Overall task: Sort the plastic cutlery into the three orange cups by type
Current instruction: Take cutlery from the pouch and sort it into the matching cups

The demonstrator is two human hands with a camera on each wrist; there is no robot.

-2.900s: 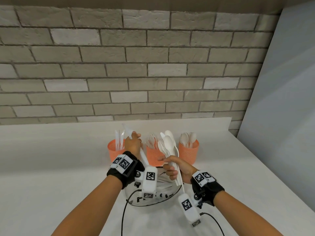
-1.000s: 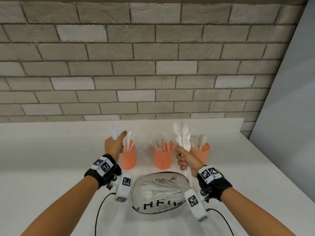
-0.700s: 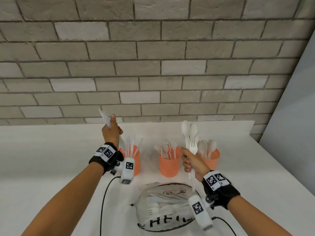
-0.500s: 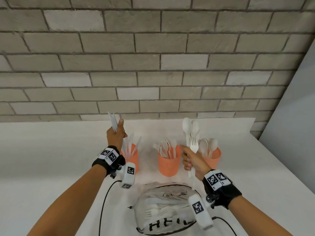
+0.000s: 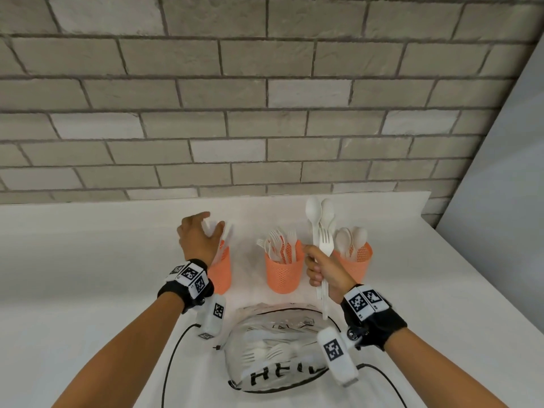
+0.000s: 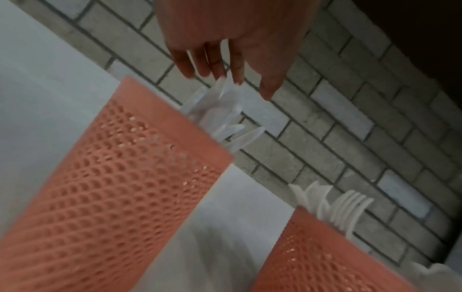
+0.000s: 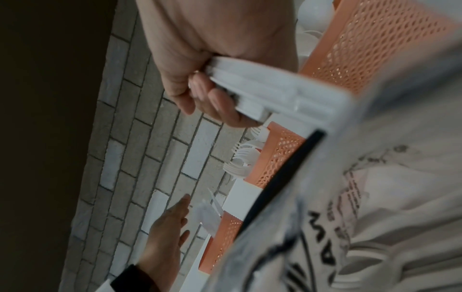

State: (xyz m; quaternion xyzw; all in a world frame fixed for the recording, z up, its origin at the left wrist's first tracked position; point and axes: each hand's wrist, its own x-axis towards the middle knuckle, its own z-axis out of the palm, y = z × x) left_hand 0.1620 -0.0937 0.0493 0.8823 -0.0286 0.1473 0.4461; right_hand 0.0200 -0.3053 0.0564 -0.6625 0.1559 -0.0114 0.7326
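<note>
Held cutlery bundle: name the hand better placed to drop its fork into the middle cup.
Left, probably. The right hand grips the cutlery bundle of spoons and a fork beside the middle cup. The left hand is open above the left cup, free to pluck the fork.

Left hand [image 5: 197,238] spread over left cup [image 5: 221,270], apparently empty; right hand [image 5: 325,270] grips cutlery bundle [image 5: 321,231].

A grey-beige brick wall [image 5: 265,92] was seen at twelve o'clock, behind a white matte countertop [image 5: 73,260]. A plain pale grey panel [image 5: 500,172] stood at three o'clock. Black cables [image 5: 170,357] were laid towards six o'clock.
</note>
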